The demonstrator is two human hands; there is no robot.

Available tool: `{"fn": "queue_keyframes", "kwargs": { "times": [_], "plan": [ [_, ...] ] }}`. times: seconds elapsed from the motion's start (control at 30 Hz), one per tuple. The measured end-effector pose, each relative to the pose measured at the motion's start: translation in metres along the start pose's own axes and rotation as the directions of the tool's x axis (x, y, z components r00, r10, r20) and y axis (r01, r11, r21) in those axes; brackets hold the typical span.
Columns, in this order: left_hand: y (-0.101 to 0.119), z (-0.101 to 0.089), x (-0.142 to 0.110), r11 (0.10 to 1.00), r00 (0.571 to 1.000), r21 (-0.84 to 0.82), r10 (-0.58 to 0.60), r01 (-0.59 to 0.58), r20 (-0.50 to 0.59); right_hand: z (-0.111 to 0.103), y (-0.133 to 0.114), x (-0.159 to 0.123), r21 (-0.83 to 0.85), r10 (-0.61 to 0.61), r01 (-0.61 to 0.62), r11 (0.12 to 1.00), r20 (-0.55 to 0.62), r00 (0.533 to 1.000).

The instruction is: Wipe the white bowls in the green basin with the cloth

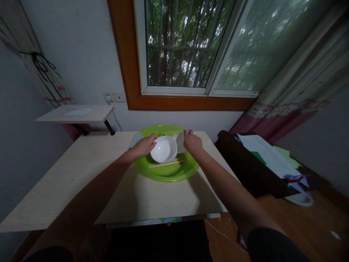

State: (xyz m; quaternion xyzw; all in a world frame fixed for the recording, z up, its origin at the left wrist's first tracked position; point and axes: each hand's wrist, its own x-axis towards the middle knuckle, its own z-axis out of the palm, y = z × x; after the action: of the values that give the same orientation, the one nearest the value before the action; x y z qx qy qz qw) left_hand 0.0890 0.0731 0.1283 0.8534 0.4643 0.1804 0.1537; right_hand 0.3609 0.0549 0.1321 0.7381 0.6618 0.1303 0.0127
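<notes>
My left hand (146, 144) is closed on the left rim of a white bowl (164, 149), which is tilted so its inside faces me. On the other side, my right hand (192, 141) pinches the right edge of a second white bowl (179, 142). The first bowl partly overlaps this second one. Both bowls are over a green plastic basin (163, 175). A pair of light wooden chopsticks (165, 164) lies in the basin in front of the bowls. Behind my left hand, a pale bluish cloth or sheet (136, 139) shows at the basin's left edge.
The basin stands on a light wooden table (114, 196). A small raised shelf (75, 113) is fixed at the back left. Right of the table, a dark brown piece of furniture (240, 163) holds papers (268, 154). The window (191, 47) is behind, and a white cable (226, 236) crosses the floor.
</notes>
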Motion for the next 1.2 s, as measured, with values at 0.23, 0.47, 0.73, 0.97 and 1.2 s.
{"fn": "queue_keyframes", "kwargs": {
  "times": [0.23, 0.47, 0.73, 0.97, 1.2],
  "plan": [
    [-0.027, -0.006, -0.006, 0.991, 0.974, -0.075, 0.120, -0.107, 0.192, -0.001, 0.000, -0.002, 0.007, -0.012, 0.012, 1.000, -0.010, 1.000],
    [-0.028, -0.010, -0.009, 0.983, 0.938, -0.136, 0.157, -0.120, 0.309, -0.001, -0.001, 0.001, 0.009, 0.004, -0.005, 1.000, 0.024, 1.000],
    [-0.026, 0.000, -0.003, 0.989, 0.919, -0.013, 0.139, -0.144, 0.368, -0.002, -0.001, -0.001, 0.015, -0.001, 0.001, 1.000, 0.011, 1.000],
    [-0.025, 0.007, -0.002, 0.986, 0.928, 0.009, 0.155, -0.168, 0.339, -0.007, -0.002, -0.007, 0.012, -0.002, 0.002, 1.000, 0.016, 1.000],
    [-0.029, 0.010, -0.001, 0.981, 0.933, 0.095, 0.125, -0.167, 0.339, -0.005, -0.001, -0.009, 0.025, -0.001, 0.001, 1.000, 0.007, 1.000]
  ]
}}
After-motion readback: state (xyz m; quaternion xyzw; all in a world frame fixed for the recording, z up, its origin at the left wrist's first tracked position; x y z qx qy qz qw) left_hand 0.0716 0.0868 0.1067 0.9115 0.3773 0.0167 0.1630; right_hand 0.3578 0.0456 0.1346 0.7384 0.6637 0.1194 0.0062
